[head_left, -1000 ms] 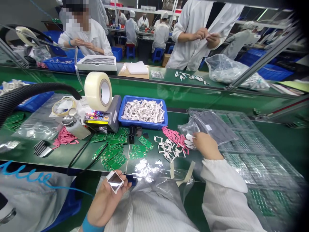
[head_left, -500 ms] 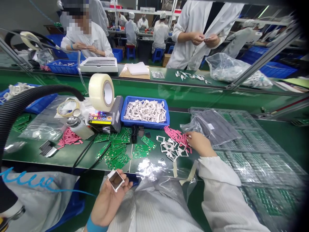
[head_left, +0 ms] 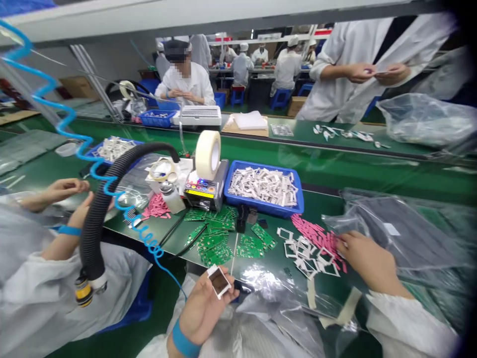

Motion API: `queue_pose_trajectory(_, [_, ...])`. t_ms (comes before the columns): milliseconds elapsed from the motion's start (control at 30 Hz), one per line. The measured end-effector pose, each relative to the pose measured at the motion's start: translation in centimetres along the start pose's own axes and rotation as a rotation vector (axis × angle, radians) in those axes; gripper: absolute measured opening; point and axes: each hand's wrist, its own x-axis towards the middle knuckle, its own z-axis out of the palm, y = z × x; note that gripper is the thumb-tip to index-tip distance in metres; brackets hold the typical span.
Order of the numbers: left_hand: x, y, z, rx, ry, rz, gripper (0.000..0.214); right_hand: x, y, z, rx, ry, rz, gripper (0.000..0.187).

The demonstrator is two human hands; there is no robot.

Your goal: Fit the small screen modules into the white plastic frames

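My left hand [head_left: 203, 306], with a blue band at the wrist, holds a small white frame with a dark screen [head_left: 219, 282] in its fingers, palm up. My right hand [head_left: 367, 258] reaches to the right end of the pile of pink strips [head_left: 315, 232]. Its fingers are bent together at the strips, and whether one is pinched between them is hidden. Several loose white frames [head_left: 303, 248] lie just left of that hand. Green circuit boards [head_left: 216, 243] are spread on the bench beyond my left hand.
A blue bin [head_left: 301, 206] of white frames stands at the back. Left of it are a tape roll [head_left: 203, 155] on a grey device [head_left: 203, 199] and a black hose [head_left: 99, 219]. A co-worker's hands [head_left: 63, 191] are at far left. Plastic-bagged dark sheets [head_left: 402, 233] lie right.
The view has swung left and tilted upward, bringing a co-worker's hands and the blue coiled cord into sight. My left hand still holds the frame; my right hand remains at the pink strips.
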Motion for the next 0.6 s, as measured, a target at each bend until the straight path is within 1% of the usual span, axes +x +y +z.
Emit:
queue_pose_trajectory(100, [0.0, 0.3, 0.4, 0.015, -0.028, 0.017, 0.034, -0.1, -1.6, -1.2, 0.059, 0.142, 0.042, 0.032])
queue_pose_trajectory(167, [0.0, 0.5, 0.9, 0.047, -0.043, 0.034, 0.034, -0.8, -3.8, -2.3, 0.114, 0.208, 0.076, 0.033])
queue_pose_trajectory(200, [0.0, 0.6, 1.2, 0.066, -0.053, 0.045, 0.036, -1.4, -5.4, -2.9, 0.205, 0.201, 0.069, 0.033])
queue_pose_trajectory(233, [-0.1, 0.7, 1.6, 0.084, -0.065, 0.055, 0.037, -2.2, -7.2, -3.3, 0.332, 0.172, 0.051, 0.033])
queue_pose_trajectory(300, [-0.1, 0.8, 2.4, 0.112, -0.093, 0.068, 0.038, -4.2, -11.5, -4.0, 0.751, -0.001, -0.039, 0.034])
queue_pose_trajectory(333, [-0.1, 0.8, 2.9, 0.123, -0.113, 0.072, 0.039, -5.3, -13.7, -4.2, 0.926, -0.087, -0.091, 0.034])
queue_pose_trajectory(400, [-0.2, 0.9, 3.6, 0.143, -0.169, 0.078, 0.039, -7.4, -17.5, -4.3, 1.146, -0.223, -0.203, 0.035])
queue_pose_trajectory(433, [-0.3, 0.9, 3.8, 0.152, -0.199, 0.079, 0.041, -8.3, -19.0, -4.2, 1.208, -0.273, -0.253, 0.035])
queue_pose_trajectory(500, [-0.6, 1.0, 4.0, 0.165, -0.244, 0.086, 0.043, -9.5, -21.0, -3.9, 1.273, -0.333, -0.33, 0.035])
queue_pose_trajectory(567, [-1.1, 1.2, 4.0, 0.172, -0.25, 0.104, 0.044, -9.8, -21.8, -3.6, 1.259, -0.337, -0.401, 0.037])
queue_pose_trajectory(600, [-1.3, 1.4, 3.9, 0.178, -0.237, 0.123, 0.044, -9.6, -21.9, -3.5, 1.212, -0.302, -0.45, 0.037])
